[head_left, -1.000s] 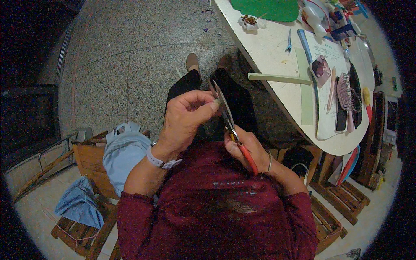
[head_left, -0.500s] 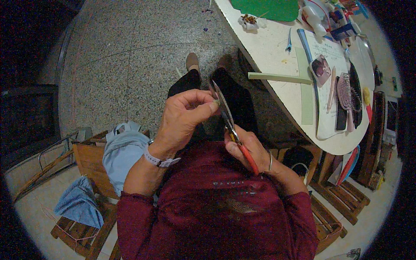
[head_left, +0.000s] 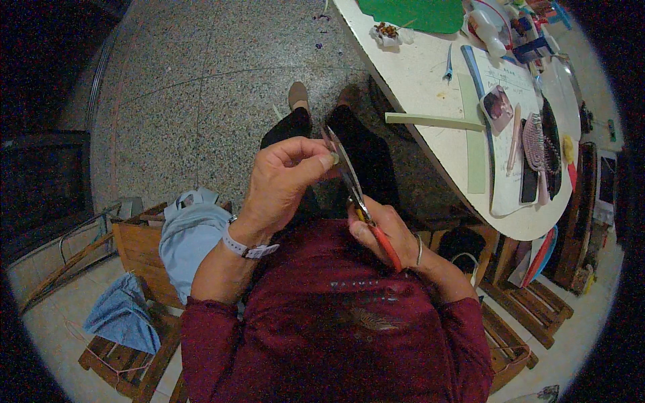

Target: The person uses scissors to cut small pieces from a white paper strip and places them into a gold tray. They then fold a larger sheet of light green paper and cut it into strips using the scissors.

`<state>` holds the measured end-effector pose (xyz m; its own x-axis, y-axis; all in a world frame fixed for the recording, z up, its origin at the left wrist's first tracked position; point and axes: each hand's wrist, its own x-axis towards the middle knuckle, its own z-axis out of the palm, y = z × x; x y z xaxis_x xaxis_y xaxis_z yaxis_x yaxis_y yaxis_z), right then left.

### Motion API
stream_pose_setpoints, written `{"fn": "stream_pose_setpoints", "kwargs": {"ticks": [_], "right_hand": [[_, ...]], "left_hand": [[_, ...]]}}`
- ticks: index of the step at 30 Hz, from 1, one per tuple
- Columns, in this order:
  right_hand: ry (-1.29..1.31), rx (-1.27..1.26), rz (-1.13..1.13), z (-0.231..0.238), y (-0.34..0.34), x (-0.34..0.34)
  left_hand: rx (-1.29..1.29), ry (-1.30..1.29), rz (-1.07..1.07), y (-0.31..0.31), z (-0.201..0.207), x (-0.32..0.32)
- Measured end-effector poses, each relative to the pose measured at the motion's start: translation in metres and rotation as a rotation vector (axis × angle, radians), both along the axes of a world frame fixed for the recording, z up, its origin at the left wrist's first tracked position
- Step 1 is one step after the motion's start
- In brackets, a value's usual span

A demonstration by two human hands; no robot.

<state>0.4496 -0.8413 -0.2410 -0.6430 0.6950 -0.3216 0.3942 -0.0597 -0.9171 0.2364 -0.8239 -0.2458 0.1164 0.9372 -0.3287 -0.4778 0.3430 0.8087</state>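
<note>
My right hand [head_left: 390, 232] grips a pair of scissors [head_left: 351, 176] with red handles, blades pointing up and away from me. The blades look slightly parted. Beside them, my left hand [head_left: 285, 178] pinches a small pale-green piece [head_left: 334, 159] between thumb and fingers, right at the blades. Most of that piece is hidden by the fingertips, so I cannot tell its full shape. Both hands are held over my lap, in front of my dark red shirt.
At the right stands a white table [head_left: 437, 84]. On it lie pale-green strips [head_left: 433, 121], a hairbrush [head_left: 535, 142], a photo [head_left: 497, 107], a green sheet [head_left: 416, 13] and a white bottle [head_left: 487, 32]. A light-blue bag [head_left: 195, 238] rests on a wooden chair at my left.
Hardly anything differs. My left fingertips and the scissor blades have shifted very slightly to the left; both grips stay the same.
</note>
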Motion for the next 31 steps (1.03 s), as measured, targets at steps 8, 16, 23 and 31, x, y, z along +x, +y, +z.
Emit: {"fn": "stream_pose_setpoints", "kwargs": {"ticks": [8,16,23,31], "right_hand": [[0.019,-0.02,-0.01,0.001,0.0,-0.003],[-0.041,0.017,-0.023,0.002,-0.001,-0.005],[-0.03,0.018,-0.043,0.0,-0.002,-0.007],[-0.026,0.0,-0.042,-0.002,-0.004,-0.006]], "left_hand": [[-0.017,0.029,0.009,-0.001,0.002,0.001],[-0.034,-0.018,0.104,-0.006,0.003,0.013],[-0.028,-0.052,0.162,-0.01,-0.001,0.019],[-0.028,-0.089,0.161,-0.013,-0.001,0.021]]}}
